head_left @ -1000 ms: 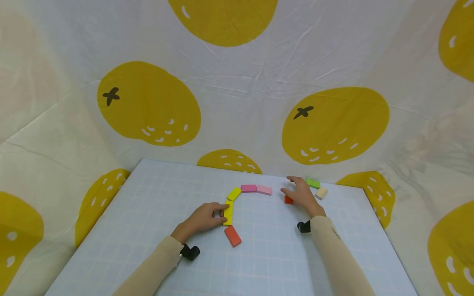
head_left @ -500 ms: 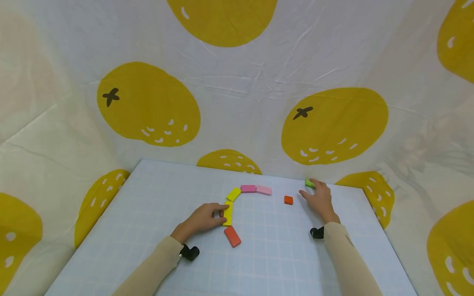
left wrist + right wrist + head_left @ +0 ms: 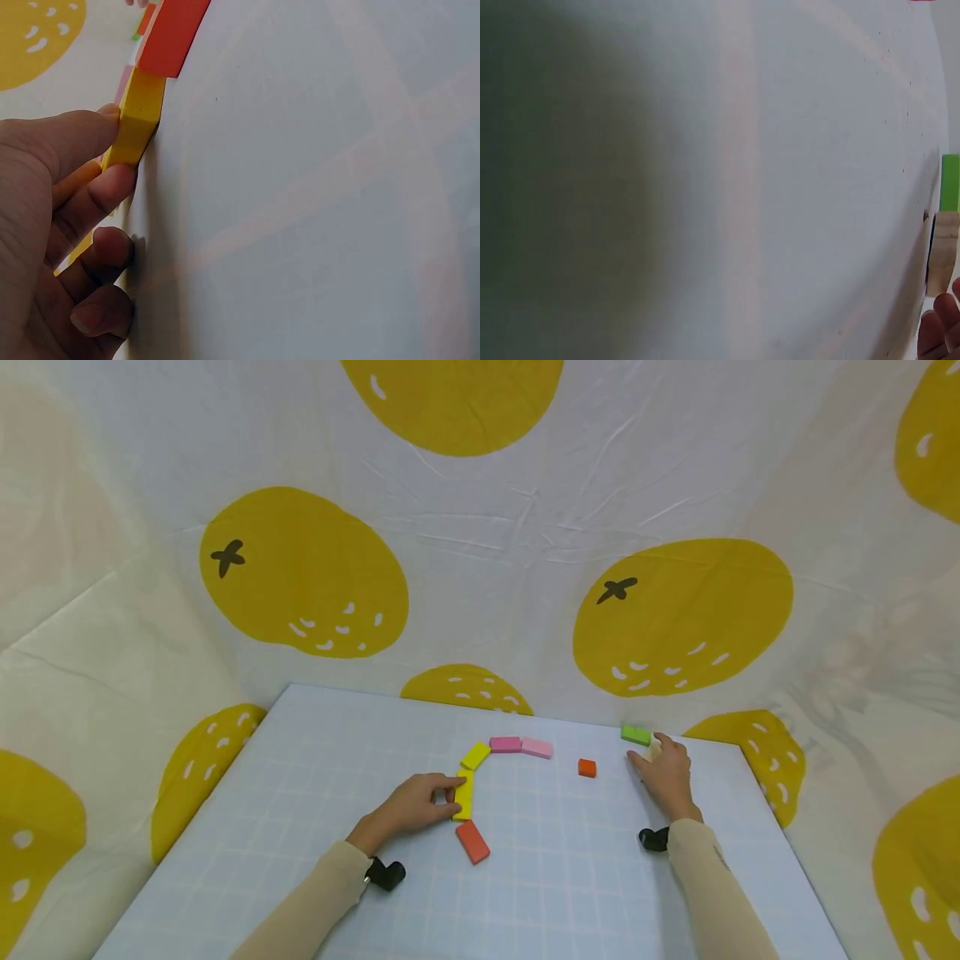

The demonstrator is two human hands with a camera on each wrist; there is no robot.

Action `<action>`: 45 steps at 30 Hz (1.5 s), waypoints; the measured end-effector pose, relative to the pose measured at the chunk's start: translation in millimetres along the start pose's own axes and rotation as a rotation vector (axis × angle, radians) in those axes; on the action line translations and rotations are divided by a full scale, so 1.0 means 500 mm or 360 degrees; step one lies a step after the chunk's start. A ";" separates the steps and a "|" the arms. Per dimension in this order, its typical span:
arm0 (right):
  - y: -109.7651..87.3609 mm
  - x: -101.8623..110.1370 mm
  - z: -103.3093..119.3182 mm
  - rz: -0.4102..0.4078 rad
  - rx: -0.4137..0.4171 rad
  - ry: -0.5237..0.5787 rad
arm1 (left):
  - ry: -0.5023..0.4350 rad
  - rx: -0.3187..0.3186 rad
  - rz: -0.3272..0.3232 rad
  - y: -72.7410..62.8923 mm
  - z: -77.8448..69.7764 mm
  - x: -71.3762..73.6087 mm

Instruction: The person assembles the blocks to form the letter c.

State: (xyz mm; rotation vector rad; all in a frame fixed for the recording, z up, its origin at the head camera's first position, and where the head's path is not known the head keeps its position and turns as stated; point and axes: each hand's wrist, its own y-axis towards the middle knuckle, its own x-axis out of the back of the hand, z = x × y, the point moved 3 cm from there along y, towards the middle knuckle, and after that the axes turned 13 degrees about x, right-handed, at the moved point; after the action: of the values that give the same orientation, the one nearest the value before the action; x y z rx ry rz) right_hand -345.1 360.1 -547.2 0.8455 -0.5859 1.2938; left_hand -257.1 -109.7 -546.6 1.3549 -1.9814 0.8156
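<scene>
My left hand [image 3: 420, 802] pinches a long yellow block [image 3: 464, 797] between thumb and fingers as it lies on the table; the left wrist view shows the thumb and a fingertip on its sides [image 3: 139, 112]. A red block [image 3: 472, 842] lies at its near end, a short yellow block [image 3: 476, 756] at its far end. From there a dark pink block [image 3: 506, 745] and a light pink block [image 3: 537, 748] carry on the curve. My right hand [image 3: 670, 781] is at a plain wooden block [image 3: 943, 253], thumb and fingers spread around it, the thumb slightly apart.
A green block [image 3: 636, 735] lies by the table's back edge, just beyond the wooden block. A small orange block [image 3: 587, 768] lies between the light pink block and my right hand. A fruit-print cloth [image 3: 487, 610] hangs behind the pale gridded table [image 3: 555, 885].
My right hand has moved right from above the orange block, past the green block, to the wooden block. My left hand stays on the long yellow block.
</scene>
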 end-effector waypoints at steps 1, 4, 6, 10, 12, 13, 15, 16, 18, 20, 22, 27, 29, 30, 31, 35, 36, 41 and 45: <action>0.000 0.001 -0.002 -0.0004 -0.0004 0.0004 | -0.0002 0.0000 -0.0001 0.000 -0.001 0.000; -0.001 0.003 -0.007 0.0002 -0.0020 0.0015 | 0.0001 0.0000 0.0002 0.001 -0.002 -0.001; -0.002 0.005 -0.010 0.0006 -0.0020 0.0030 | 0.0010 0.0008 0.0008 0.002 -0.001 -0.003; -0.003 0.008 -0.020 0.0009 0.0002 0.0044 | 0.0006 0.0014 0.0012 0.004 0.001 -0.007; -0.004 0.009 -0.024 0.0000 0.0030 0.0036 | 0.0006 0.0015 0.0010 0.004 0.002 -0.008; -0.004 0.009 -0.026 -0.0002 0.0040 0.0027 | 0.0005 0.0014 0.0008 0.004 0.002 -0.008; -0.003 0.010 -0.028 -0.0008 0.0064 0.0017 | 0.0003 0.0011 0.0006 0.004 0.002 -0.008; -0.003 0.011 -0.029 -0.0006 0.0069 0.0011 | 0.0003 0.0009 0.0004 0.004 0.002 -0.008; -0.005 0.012 -0.027 -0.0002 0.0081 0.0007 | 0.0007 0.0003 -0.0002 0.004 0.001 -0.007; -0.007 0.013 -0.025 0.0017 0.0093 0.0003 | 0.0010 0.0000 -0.0007 0.003 0.000 -0.005; -0.013 0.014 -0.021 0.0053 0.0107 0.0008 | 0.0016 -0.0001 -0.0013 0.002 -0.001 -0.004; -0.028 0.015 -0.010 0.0179 0.0137 0.0040 | 0.0012 0.0000 -0.0016 0.000 -0.002 -0.001; -0.033 0.014 -0.006 0.0219 0.0144 0.0050 | 0.0009 0.0007 -0.0014 0.000 -0.002 0.000; -0.035 0.013 -0.005 0.0232 0.0154 0.0054 | 0.0008 0.0009 -0.0013 -0.001 -0.003 0.001; -0.038 0.013 -0.004 0.0242 0.0161 0.0057 | 0.0010 0.0008 -0.0016 -0.001 -0.003 0.001; -0.047 0.009 -0.004 0.0269 0.0176 0.0081 | 0.0002 0.0006 -0.0013 -0.001 -0.003 0.003; -0.050 0.009 -0.004 0.0270 0.0177 0.0091 | 0.0002 0.0006 -0.0013 0.000 -0.002 0.003; -0.063 0.003 0.002 0.0274 0.0170 0.0123 | -0.0003 0.0009 -0.0014 0.002 0.003 0.001; -0.075 0.000 0.007 0.0289 0.0168 0.0122 | -0.0007 -0.0001 -0.0014 0.000 0.002 0.000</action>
State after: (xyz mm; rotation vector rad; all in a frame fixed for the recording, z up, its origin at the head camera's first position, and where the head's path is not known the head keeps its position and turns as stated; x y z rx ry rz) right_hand -308.3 355.3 -553.0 0.8396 -0.5467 1.5269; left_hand -257.2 -110.2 -547.3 1.3654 -1.9776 0.8085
